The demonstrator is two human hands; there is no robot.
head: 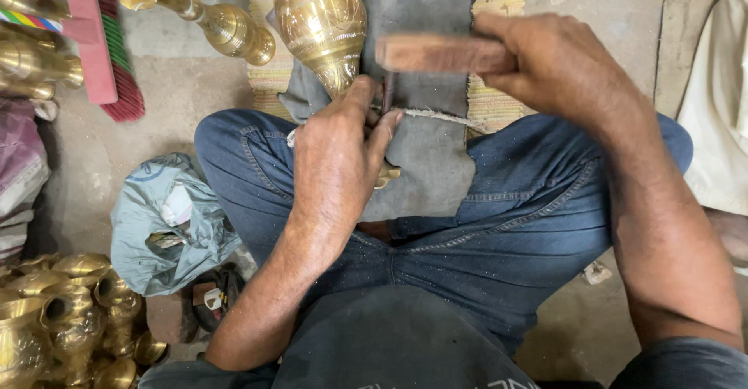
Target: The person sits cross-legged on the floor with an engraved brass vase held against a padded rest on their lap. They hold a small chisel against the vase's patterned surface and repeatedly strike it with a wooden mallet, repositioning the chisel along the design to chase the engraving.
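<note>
Left hand (pixel 336 155) pinches thin dark punch (pixel 387 93), seemingly against brass vase (pixel 321 22) at 12 o'clock; right hand (pixel 557 65) fist-closed around wooden mallet (pixel 444 54).

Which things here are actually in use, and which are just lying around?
In use:
left hand pinching a thin dark punch
right hand gripping a wooden block
engraved brass vessel on grey cloth

Lying about:
red brush
brass stem piece
brass pots
crumpled grey bag
</note>
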